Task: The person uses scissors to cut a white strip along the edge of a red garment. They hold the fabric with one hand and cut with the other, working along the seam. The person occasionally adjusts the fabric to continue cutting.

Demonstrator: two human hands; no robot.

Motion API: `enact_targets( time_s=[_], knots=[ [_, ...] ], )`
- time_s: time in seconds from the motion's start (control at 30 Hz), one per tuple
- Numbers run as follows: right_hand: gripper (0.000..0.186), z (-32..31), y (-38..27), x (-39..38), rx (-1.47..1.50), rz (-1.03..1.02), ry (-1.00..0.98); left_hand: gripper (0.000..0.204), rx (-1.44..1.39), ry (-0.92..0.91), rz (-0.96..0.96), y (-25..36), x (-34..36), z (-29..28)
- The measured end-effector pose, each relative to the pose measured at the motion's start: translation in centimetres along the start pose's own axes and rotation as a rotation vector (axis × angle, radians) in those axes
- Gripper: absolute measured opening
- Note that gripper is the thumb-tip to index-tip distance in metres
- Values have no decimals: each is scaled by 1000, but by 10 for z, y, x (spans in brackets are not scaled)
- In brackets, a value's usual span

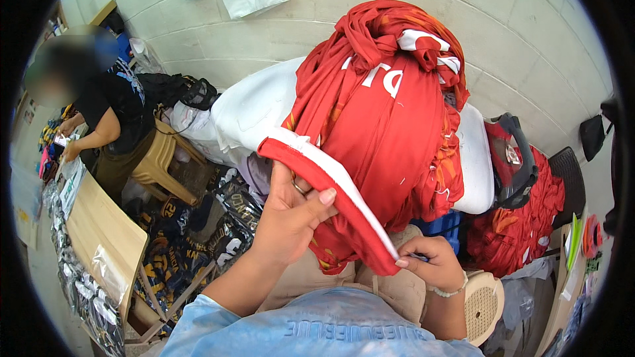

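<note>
Head view shows me the left hand (291,213) pinched on a red-and-white fabric edge (360,215) and the right hand (433,266) closed around a small dark item (419,258) at its tip, the edge, I judge, light, limp, best held lengthwise, smooth and narrow beside the bunched, creased red pile (390,132).

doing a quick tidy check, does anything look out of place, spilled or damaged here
Mainly the dark printed garments heaped low beside the tan plastic chair: they look tossed there rather than folded. The red garments by the left hand are bunched too, but I see no clear spill or damage.
</note>
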State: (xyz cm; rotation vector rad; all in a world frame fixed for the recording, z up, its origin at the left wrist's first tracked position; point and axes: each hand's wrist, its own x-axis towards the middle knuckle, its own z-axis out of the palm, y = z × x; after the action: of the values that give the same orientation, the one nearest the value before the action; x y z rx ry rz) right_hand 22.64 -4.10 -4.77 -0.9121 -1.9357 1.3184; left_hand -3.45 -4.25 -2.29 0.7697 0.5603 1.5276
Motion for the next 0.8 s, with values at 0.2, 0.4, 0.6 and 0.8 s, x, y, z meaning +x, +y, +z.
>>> enact_targets(
  time_s=[0.2, 0.4, 0.6, 0.8],
  knots=[
    [12, 24, -12, 30, 220, 34, 358, 85, 89, -29, -43, -1, 1, 6],
    [12, 44, -25, 61, 30, -156, 216, 80, 105, -41, 54, -2, 3, 6],
    [15, 49, -27, 74, -15, -223, 207, 35, -140, 50, -189, -2, -2, -9],
    [19, 48, -23, 73, -60, -180, 161, 29, -87, -42, -391, -6, 0, -19]
  ],
)
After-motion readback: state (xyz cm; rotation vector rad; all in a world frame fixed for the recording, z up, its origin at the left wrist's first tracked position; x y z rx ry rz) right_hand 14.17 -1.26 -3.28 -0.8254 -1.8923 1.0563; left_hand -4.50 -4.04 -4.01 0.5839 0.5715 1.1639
